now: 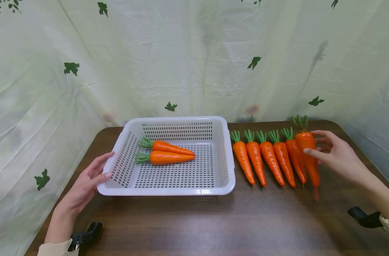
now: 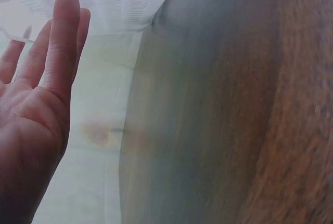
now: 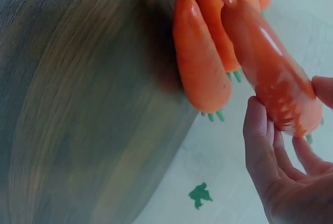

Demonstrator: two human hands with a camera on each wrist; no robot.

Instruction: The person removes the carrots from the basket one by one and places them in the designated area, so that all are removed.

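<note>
Pinching one carrot [image 1: 311, 169] at the right end of the carrot row [image 1: 271, 163], the right hand [image 1: 339, 153] is maybe picking or placing, its next move needing a snug hold, while the left hand [image 1: 85, 181] is touching the basket [image 1: 165, 192].

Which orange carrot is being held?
The rightmost orange, green-topped carrot in the head view: it alone is pinched by the person's bare right hand.

Pinching one glossy orange carrot [image 1: 311, 165] beside five slanting carrots [image 1: 272, 160]; touching a white perforated basket [image 1: 168, 192] containing two more carrots [image 1: 172, 157].
</note>
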